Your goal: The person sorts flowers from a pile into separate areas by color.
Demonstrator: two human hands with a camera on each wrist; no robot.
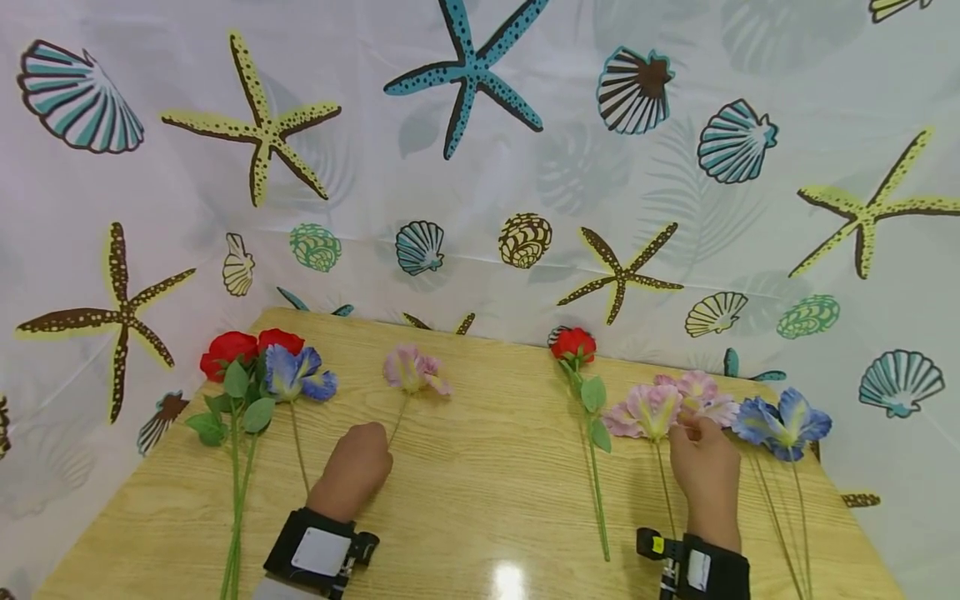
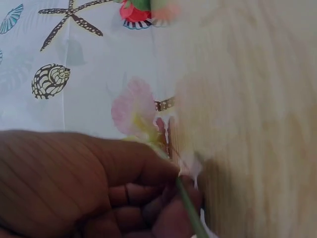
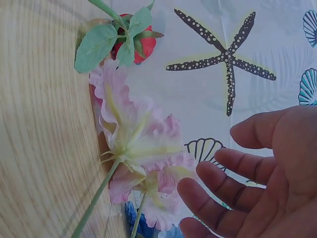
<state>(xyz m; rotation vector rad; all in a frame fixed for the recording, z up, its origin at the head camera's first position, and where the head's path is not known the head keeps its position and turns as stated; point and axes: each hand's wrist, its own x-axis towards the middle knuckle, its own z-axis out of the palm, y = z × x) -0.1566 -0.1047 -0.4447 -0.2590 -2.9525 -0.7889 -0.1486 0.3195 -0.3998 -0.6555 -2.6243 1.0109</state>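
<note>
Lying at far left of the wooden table [image 1: 480,492]: two red roses [image 1: 247,346] w/ a blue flower [image 1: 298,373] just beside them, stems running toward the near edge. Next over, left hand [image 1: 354,468] rests on the tabletop, fingers curled round the thin green stem of a single pink flower [image 1: 414,371]; wrist view shows the stem pinched btwn fingertips [image 2: 168,208], bloom lying past the knuckles. Mid-table, a lone red rose [image 1: 573,343] w/ leaves, apart from both hands. Right hand [image 1: 703,467] sits at the pink flower pair [image 1: 667,404], fingers loosely spread and relaxed, tips [image 3: 208,193] just beside the petals; gripping nothing. Far right: blue flowers [image 1: 783,425] near the table edge. Seashell-print cloth [image 1: 480,167] hangs behind.
</note>
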